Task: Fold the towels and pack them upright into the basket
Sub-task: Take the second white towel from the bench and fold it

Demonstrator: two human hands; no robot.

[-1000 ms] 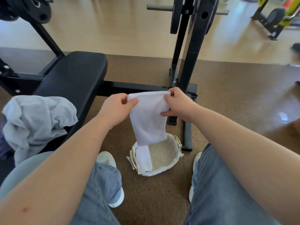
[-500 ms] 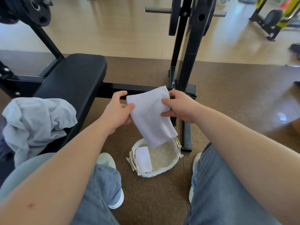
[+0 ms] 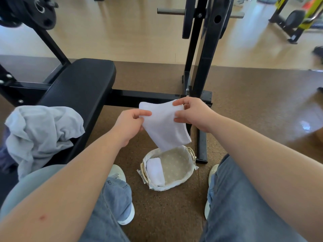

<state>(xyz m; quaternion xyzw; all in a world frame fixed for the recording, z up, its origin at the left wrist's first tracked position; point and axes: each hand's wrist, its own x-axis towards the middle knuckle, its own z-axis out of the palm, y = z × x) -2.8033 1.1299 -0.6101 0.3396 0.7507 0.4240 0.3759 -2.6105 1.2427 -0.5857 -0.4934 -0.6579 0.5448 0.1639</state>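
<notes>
1. The basket (image 3: pixel 176 187) sits on the floor (image 3: pixel 253 110) between the left shoe (image 3: pixel 117 172) and the right shoe (image 3: pixel 212 172).
2. A folded towel (image 3: pixel 155 172) sits in the basket's left side, touching its wall.
3. Above the basket's far rim, a second towel (image 3: pixel 164 126) hangs between the left hand (image 3: pixel 130 125) and the right hand (image 3: pixel 192 112).
4. The weight bench (image 3: pixel 78 84) lies to the left, with a cloth heap (image 3: pixel 42 133) on its near end.
5. The rack upright (image 3: pixel 206 58) stands behind the hands, and its base foot (image 3: pixel 201 145) lies right of the basket.
</notes>
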